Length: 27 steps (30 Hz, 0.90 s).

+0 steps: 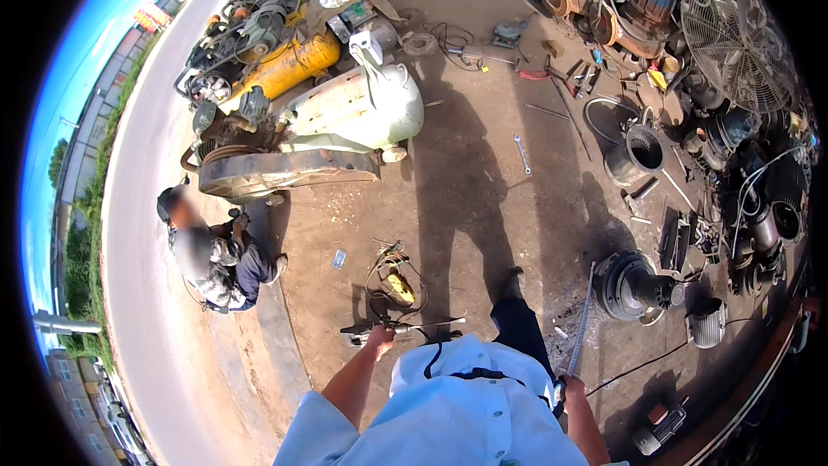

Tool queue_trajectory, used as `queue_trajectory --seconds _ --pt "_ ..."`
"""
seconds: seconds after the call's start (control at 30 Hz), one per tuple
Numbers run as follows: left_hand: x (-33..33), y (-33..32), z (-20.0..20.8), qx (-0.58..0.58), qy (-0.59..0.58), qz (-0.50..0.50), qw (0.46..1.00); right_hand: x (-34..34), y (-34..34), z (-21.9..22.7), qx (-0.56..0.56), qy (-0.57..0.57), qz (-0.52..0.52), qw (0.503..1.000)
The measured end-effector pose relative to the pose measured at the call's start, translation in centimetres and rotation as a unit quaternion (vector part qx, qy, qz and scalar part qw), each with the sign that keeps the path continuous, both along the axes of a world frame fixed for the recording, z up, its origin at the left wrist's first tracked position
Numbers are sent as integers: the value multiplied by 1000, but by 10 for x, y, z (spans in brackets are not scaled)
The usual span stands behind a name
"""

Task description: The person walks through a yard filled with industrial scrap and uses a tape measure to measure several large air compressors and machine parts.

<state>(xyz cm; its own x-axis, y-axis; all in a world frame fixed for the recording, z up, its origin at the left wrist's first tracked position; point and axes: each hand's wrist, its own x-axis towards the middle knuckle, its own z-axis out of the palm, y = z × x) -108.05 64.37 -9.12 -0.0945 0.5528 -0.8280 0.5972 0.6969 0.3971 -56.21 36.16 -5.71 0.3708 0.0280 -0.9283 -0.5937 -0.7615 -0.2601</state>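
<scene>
1. Your left hand (379, 341) is at the near side, just left of your pale blue shirt (483, 393), with its fingers curled around a dark tool (356, 335); a thin rod (435, 324) reaches from beside that hand toward the right.
2. Just beyond it, a loop of cable (420, 280) lies on the ground (483, 233), around a yellow thing (400, 287).
3. Your right hand (573, 392) is down by your hip, next to the lower end of a long pale strip (583, 319). It is too small to tell whether your fingers are pinching that strip or something dark beside it.
4. The strip slants away from you, its far end near a round grey motor (634, 286).
5. A black cord (642, 368) runs over the ground to the right of your right hand.
6. Farther out, a wrench (522, 154) lies flat on the ground, well apart from both hands.
7. A person (226, 250) crouches to your left, below a white tank (366, 108) and a yellow tank (285, 66).
</scene>
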Motion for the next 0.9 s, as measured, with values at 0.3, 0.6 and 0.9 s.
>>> queue_trajectory --seconds 0.3,0.6,0.9 --pt "96 52 80 36 -136 282 949 191 261 19 127 -135 121 975" --pt "129 104 28 19 -71 280 957 204 407 35 118 -124 236 957" --pt "92 211 -16 -54 -131 355 924 118 534 136 12 -118 274 955"
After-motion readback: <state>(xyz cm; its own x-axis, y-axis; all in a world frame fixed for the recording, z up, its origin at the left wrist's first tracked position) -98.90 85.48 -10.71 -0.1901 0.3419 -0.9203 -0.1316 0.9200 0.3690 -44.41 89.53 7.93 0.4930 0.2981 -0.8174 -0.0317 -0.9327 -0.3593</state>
